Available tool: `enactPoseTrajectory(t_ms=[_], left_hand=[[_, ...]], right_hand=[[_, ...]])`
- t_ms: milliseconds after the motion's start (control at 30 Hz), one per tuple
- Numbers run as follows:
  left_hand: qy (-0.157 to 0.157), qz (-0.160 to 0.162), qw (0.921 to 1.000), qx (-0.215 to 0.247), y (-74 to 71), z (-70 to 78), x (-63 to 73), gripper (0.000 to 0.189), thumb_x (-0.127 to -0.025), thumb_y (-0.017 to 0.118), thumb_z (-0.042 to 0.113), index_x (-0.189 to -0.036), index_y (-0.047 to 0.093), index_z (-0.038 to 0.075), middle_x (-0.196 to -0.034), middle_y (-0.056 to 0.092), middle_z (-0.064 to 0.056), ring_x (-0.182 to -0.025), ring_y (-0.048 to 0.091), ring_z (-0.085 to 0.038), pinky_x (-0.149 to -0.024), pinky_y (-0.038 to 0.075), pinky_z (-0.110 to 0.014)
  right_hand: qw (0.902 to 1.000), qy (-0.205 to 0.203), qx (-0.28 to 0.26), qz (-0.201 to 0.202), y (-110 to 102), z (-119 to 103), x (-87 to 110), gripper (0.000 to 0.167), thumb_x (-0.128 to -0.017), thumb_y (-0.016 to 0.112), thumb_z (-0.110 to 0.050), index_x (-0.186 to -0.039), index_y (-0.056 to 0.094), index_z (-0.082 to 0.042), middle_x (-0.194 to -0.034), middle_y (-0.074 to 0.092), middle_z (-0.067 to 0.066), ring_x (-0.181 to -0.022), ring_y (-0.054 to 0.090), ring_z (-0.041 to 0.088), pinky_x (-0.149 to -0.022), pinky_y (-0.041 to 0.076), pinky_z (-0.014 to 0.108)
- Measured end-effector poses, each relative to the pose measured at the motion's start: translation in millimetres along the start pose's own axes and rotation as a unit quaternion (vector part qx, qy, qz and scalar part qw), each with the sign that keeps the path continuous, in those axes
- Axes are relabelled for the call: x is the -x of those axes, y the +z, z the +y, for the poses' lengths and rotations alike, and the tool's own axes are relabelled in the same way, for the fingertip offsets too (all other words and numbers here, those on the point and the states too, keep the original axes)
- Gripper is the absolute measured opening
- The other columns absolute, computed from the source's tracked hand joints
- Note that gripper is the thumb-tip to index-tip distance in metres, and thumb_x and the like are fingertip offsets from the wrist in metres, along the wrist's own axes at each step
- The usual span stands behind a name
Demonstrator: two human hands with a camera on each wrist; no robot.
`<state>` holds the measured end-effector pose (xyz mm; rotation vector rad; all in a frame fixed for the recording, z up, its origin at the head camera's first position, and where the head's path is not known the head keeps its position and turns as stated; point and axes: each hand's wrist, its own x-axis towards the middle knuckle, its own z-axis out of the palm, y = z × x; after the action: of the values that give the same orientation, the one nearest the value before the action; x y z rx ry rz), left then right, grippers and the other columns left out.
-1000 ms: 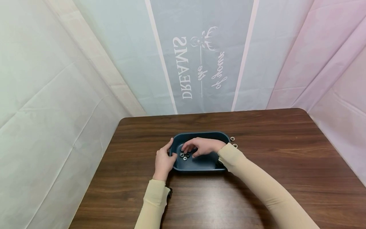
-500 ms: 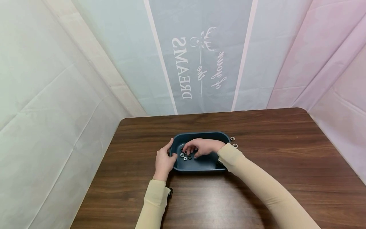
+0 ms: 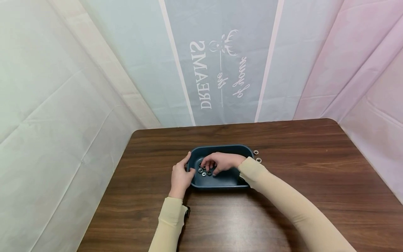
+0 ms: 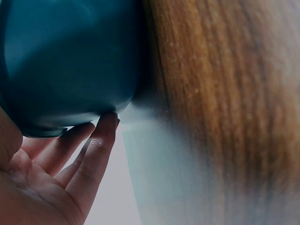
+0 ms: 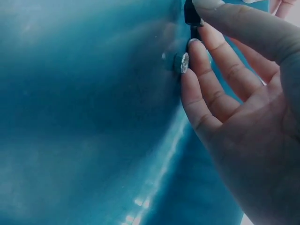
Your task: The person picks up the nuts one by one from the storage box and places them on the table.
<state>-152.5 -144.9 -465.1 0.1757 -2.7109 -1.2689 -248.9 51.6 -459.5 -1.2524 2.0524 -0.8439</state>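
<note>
A dark blue rectangular tray (image 3: 226,182) stands on the table. My left hand (image 3: 181,178) grips its left end, the thumb over the rim and the fingers against the outer wall, as the left wrist view shows. My right hand (image 3: 221,161) reaches down into the tray with bent, spread fingers. Below them lie several small nuts, among them a silver nut (image 3: 204,174) and a black nut (image 3: 209,173). In the right wrist view my thumb touches a black nut (image 5: 193,13), while a silver nut (image 5: 183,62) sits by my fingertips. Some nuts are partly hidden behind my fingers.
Two ring-shaped nuts (image 3: 259,160) lie on the brown wooden table (image 3: 226,217), just right of the tray. Behind the table hangs a grey-blue cloth (image 3: 226,70) with white lettering. Pale sheets close off both sides.
My right hand has shifted slightly right, and the black nut by its thumb has slid a little to the right and nearer. The left hand and the tray have stayed in place.
</note>
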Motion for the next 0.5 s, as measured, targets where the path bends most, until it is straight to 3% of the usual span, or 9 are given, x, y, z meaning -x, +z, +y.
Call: enactPoseTrajectory(t_ms=[500], left_hand=[[0.007, 0.003, 0.9999, -0.008, 1.5, -5.5, -1.2, 0.068, -0.078, 0.064, 0.000, -0.140, 0.051, 0.027, -0.107, 0.067, -0.008, -0.042, 0.043, -0.015, -0.046, 0.039, -0.028]], right_hand=[[0.9996, 0.015, 0.024, 0.007, 5.1, -0.7, -2.6, 0.048, -0.078, 0.073, 0.004, -0.123, 0.060, -0.008, -0.095, 0.063, 0.002, -0.087, 0.057, 0.015, -0.077, 0.048, 0.027]])
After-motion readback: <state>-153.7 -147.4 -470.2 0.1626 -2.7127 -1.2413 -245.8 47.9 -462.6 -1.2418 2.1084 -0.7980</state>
